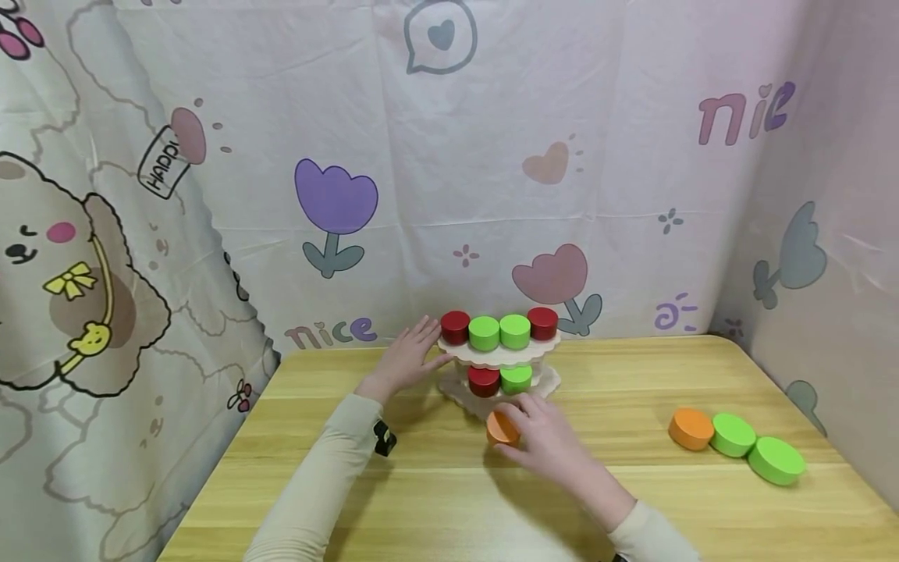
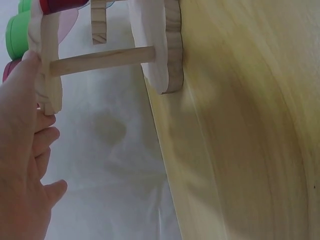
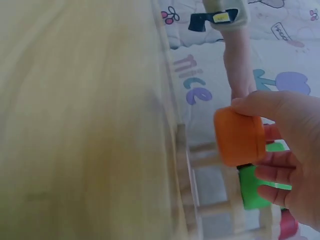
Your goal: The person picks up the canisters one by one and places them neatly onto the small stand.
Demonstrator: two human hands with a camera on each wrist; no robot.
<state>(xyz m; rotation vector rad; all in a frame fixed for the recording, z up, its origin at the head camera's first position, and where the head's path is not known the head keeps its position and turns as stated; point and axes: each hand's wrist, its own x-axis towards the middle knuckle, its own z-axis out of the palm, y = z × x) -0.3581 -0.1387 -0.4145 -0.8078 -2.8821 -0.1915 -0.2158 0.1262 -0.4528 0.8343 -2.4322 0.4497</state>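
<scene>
My right hand (image 1: pixel 551 441) holds an orange round block (image 1: pixel 502 430) between thumb and fingers, in front of the stand. In the right wrist view the orange block (image 3: pixel 239 137) hides part of the stand behind it. A two-tier wooden stand (image 1: pixel 495 357) with scalloped edges stands toward the back of the table. Its upper tier carries red (image 1: pixel 455 328) and green (image 1: pixel 484 333) round blocks; one red (image 1: pixel 483 382) and one green block (image 1: pixel 516 379) show on the lower tier. My left hand (image 1: pixel 407 363) touches the upper tier's left edge, fingers fairly straight.
At the table's right lie an orange block (image 1: pixel 691 429) and two green blocks (image 1: pixel 733 435), touching in a slanting row. Patterned cloth (image 1: pixel 449 195) hangs behind the wooden table (image 1: pixel 421 499) and along its sides. Wooden pegs (image 2: pixel 105 61) join the stand's tiers.
</scene>
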